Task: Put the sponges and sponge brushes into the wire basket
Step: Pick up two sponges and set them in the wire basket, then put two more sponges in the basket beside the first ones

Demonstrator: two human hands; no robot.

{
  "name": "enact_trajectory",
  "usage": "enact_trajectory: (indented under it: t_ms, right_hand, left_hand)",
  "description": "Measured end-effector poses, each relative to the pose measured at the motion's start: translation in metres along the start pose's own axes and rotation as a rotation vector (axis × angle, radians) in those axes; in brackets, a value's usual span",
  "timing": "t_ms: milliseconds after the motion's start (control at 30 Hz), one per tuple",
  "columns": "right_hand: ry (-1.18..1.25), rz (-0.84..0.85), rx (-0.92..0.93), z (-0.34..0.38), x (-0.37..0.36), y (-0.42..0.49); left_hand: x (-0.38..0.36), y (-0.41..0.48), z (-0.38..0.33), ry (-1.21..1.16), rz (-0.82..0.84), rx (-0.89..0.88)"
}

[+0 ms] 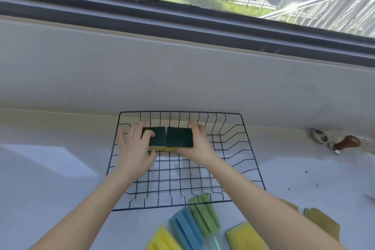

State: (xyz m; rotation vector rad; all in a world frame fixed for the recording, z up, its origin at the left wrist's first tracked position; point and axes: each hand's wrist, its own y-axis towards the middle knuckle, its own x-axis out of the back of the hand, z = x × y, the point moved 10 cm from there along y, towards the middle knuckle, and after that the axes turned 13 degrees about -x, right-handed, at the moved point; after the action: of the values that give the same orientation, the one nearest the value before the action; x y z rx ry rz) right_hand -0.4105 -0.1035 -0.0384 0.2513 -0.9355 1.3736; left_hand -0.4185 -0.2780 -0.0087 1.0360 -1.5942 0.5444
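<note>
Pressing two green-topped yellow sponges [170, 138] side by side at the back of the black wire basket [233, 148], we clamp one in each hand's fingers [151, 135]; lifting off unevenly could tip them askew.

Black wire basket [239, 160] on white counter. Inside, far end: 2 sponges, green scrub side up, yellow below, left sponge [157, 138] touching right sponge [179, 138]. Near side, outside basket: yellow [162, 239], blue [187, 227], green sponge brushes [205, 212] side by side; 2 yellow sponges [244, 237] [322, 222] at right.
</note>
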Motion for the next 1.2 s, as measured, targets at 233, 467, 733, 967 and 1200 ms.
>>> enact_trajectory:
  t_ms: [233, 467, 733, 967, 1200]
  right_hand:
    - [0.014, -0.117, 0.136, -0.014, 0.06, -0.108]
    - [-0.045, -0.192, 0.096, -0.088, 0.093, -0.21]
    - [-0.047, -0.181, 0.075, -0.157, 0.125, -0.259]
    - [-0.116, -0.098, 0.014, -0.227, 0.138, -0.266]
    - [-0.517, -0.106, -0.051, -0.291, 0.177, -0.241]
  left_hand:
    - [0.038, -0.058, -0.109, -0.297, -0.113, -0.094]
    - [-0.008, -0.124, -0.222, -0.497, 0.126, -0.195]
    - [-0.067, -0.188, -0.287, -0.427, 0.411, -0.099]
    - [-0.104, -0.213, -0.31, -0.2, 0.594, 0.025]
    - [-0.122, -0.221, -0.325, -0.098, 0.59, 0.123]
